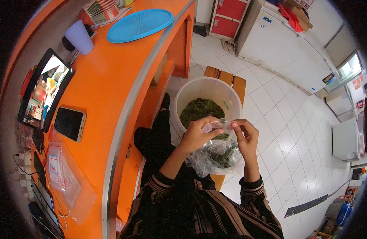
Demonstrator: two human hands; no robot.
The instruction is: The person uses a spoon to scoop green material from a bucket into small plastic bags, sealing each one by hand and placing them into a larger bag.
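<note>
- Striped sleeves (215,215) at bottom centre, forearms raised.
- Left hand (197,135) and right hand (245,135) both pinch the clear bag (217,155) of greens, mid-frame.
- Sealing step, I'd judge; pressing along the top comes next.
- White bucket (209,93) just above.

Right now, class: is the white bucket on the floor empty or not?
Not empty. The white bucket holds a mound of dark green leafy matter covering its bottom, well below the rim.

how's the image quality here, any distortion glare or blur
Head view: strong fisheye, the counter edge bows and corners go black; lighting bright and even; glare on the clear bag and tablet; hands, left and right, sharp.
</note>
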